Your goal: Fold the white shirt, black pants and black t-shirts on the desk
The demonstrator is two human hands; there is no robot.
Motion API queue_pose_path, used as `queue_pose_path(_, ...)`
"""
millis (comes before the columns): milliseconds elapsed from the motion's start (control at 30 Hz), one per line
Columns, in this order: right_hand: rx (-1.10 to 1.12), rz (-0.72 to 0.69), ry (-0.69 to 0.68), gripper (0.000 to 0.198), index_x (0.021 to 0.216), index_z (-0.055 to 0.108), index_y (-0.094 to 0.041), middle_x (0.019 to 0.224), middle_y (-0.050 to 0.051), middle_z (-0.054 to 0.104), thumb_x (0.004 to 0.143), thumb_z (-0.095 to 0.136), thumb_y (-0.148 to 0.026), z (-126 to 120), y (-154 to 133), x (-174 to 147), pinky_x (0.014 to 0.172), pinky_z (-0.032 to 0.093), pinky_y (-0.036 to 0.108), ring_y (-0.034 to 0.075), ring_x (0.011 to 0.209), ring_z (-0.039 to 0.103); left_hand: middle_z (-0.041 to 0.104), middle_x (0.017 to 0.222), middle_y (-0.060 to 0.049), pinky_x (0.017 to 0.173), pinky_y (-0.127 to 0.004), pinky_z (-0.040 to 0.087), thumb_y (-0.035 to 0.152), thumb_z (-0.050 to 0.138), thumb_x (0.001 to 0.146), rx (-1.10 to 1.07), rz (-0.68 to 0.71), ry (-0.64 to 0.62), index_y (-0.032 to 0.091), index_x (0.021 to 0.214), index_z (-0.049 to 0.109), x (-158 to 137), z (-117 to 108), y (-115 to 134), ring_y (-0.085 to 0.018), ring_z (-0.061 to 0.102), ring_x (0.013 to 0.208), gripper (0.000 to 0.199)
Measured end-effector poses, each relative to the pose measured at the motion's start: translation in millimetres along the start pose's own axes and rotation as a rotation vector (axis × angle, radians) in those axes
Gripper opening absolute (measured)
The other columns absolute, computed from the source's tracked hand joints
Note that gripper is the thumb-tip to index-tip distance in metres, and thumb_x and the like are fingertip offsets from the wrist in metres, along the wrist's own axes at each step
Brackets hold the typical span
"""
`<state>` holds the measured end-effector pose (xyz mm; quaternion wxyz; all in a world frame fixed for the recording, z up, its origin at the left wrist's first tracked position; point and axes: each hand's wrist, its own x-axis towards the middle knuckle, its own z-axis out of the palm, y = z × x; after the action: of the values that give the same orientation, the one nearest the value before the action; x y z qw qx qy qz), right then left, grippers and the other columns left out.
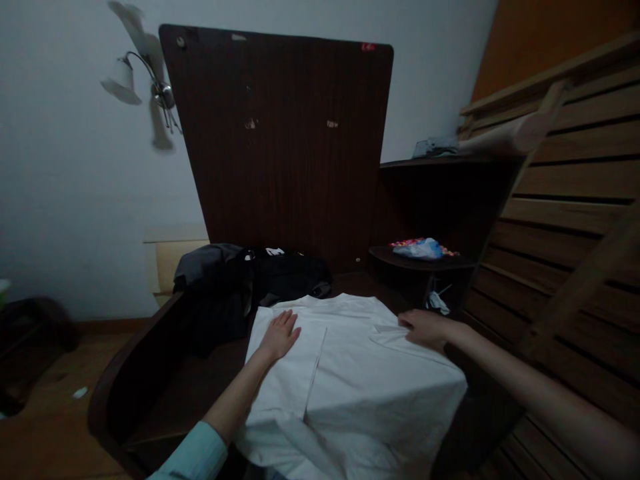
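A white shirt (370, 373) lies spread over the dark desk, its lower part draping toward me. On its left side a panel ends in a straight, creased edge. My left hand (280, 337) rests flat on that panel, fingers stretched out and holding nothing. At the shirt's right edge my right hand (424, 327) has its fingers closed on the fabric, where a small flap of cloth is turned over. The thumb and some fingertips of this hand are partly hidden.
Dark clothes (285, 273) and a black-grey bag-like bundle (213, 267) lie behind the shirt. To the right, a corner shelf (425, 261) holds a blue-white plastic bag (423, 249). A slatted wooden frame (575, 233) leans close on the right. The desk's raised curved side (125, 367) stands left.
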<state>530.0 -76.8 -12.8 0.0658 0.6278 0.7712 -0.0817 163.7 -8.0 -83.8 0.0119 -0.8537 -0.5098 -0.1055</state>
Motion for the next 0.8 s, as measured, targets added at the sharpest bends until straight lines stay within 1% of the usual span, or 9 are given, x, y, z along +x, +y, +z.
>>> queue_pose_path(67, -0.009, -0.015, 0.058, 0.014, 0.077, 0.06, -0.016, 0.084, 0.009, 0.064, 0.073, 0.048, -0.022, 6.2, 4.3, 0.2, 0.064, 0.04, 0.026, 0.021, 0.078, 0.059, 0.038, 0.136, -0.013, 0.103, -0.037, 0.027, 0.034, 0.034, 0.087, 0.005, 0.005, 0.009, 0.012, 0.125, 0.043, 0.6, 2.1, -1.2, -0.023, 0.031, 0.127, 0.045)
queue_pose_path(167, 0.007, 0.012, 0.122, 0.025, 0.078, 0.059, -0.017, 0.083, 0.009, 0.065, 0.084, 0.036, -0.024, 5.1, 16.9, 2.6, 0.065, 0.04, 0.025, 0.019, 0.079, 0.06, 0.038, 0.136, -0.014, 0.103, -0.038, 0.027, 0.034, 0.034, 0.088, -0.009, 0.003, -0.001, 0.01, 0.125, 0.044, 0.8, 3.2, -1.9, -0.024, 0.031, 0.127, 0.045)
queue_pose_path(367, -0.111, 0.374, 0.36, 0.034, 0.091, 0.058, -0.017, 0.09, 0.012, 0.065, 0.09, 0.027, -0.031, -33.0, 38.3, -16.3, 0.063, 0.041, 0.027, 0.024, 0.085, 0.062, 0.037, 0.136, -0.013, 0.104, -0.038, 0.026, 0.035, 0.033, 0.087, -0.018, -0.002, 0.005, 0.011, 0.126, 0.043, 0.6, 3.7, -2.6, -0.024, 0.03, 0.127, 0.046)
queue_pose_path(467, -0.188, 0.409, 0.423, 0.037, 0.091, 0.058, -0.016, 0.084, 0.013, 0.066, 0.09, 0.025, -0.034, -48.6, 27.5, -33.3, 0.058, 0.041, 0.028, 0.025, 0.079, 0.063, 0.037, 0.136, -0.013, 0.103, -0.039, 0.026, 0.036, 0.032, 0.088, -0.029, 0.005, 0.009, 0.011, 0.126, 0.043, 1.4, 5.3, -3.6, -0.024, 0.031, 0.127, 0.047)
queue_pose_path(567, -0.201, 0.375, 0.436, 0.036, 0.092, 0.059, -0.017, 0.077, 0.013, 0.066, 0.09, 0.027, -0.034, -42.5, -3.1, -46.8, 0.058, 0.041, 0.028, 0.024, 0.073, 0.064, 0.037, 0.136, -0.013, 0.104, -0.038, 0.026, 0.035, 0.033, 0.087, -0.023, 0.003, 0.009, 0.011, 0.126, 0.043, 1.7, 5.3, -3.5, -0.024, 0.031, 0.127, 0.047)
queue_pose_path(633, -0.117, 0.295, 0.412, 0.035, 0.096, 0.059, -0.019, 0.076, 0.011, 0.066, 0.09, 0.028, -0.035, -28.0, -29.8, -55.2, 0.059, 0.042, 0.028, 0.023, 0.072, 0.063, 0.038, 0.136, -0.014, 0.104, -0.038, 0.026, 0.035, 0.033, 0.087, -0.023, 0.0, 0.015, 0.01, 0.125, 0.044, 1.3, 4.8, -3.2, -0.024, 0.031, 0.127, 0.046)
queue_pose_path(667, -0.044, 0.193, 0.372, 0.036, 0.097, 0.059, -0.019, 0.076, 0.01, 0.066, 0.09, 0.027, -0.035, -19.6, -42.7, -59.4, 0.06, 0.042, 0.028, 0.022, 0.071, 0.063, 0.038, 0.136, -0.014, 0.104, -0.038, 0.026, 0.035, 0.033, 0.087, -0.026, 0.001, 0.019, 0.011, 0.125, 0.044, 1.1, 4.7, -3.3, -0.024, 0.031, 0.127, 0.046)
queue_pose_path(733, 0.157, -0.13, 0.17, 0.035, 0.097, 0.06, -0.02, 0.074, 0.006, 0.066, 0.089, 0.03, -0.037, -4.4, -62.6, -66.3, 0.062, 0.043, 0.025, 0.017, 0.069, 0.062, 0.038, 0.136, -0.013, 0.103, -0.039, 0.027, 0.035, 0.033, 0.087, -0.03, 0.009, 0.026, 0.011, 0.125, 0.044, 0.7, 5.3, -4.2, -0.024, 0.032, 0.127, 0.046)
queue_pose_path(800, 0.315, -0.362, -0.001, 0.034, 0.099, 0.06, -0.021, 0.073, 0.003, 0.066, 0.088, 0.034, -0.04, 4.6, -69.9, -67.0, 0.064, 0.043, 0.022, 0.014, 0.068, 0.061, 0.038, 0.136, -0.012, 0.102, -0.039, 0.028, 0.036, 0.032, 0.087, -0.026, 0.02, 0.033, 0.013, 0.125, 0.044, 0.9, 6.7, -5.5, -0.024, 0.032, 0.126, 0.046)
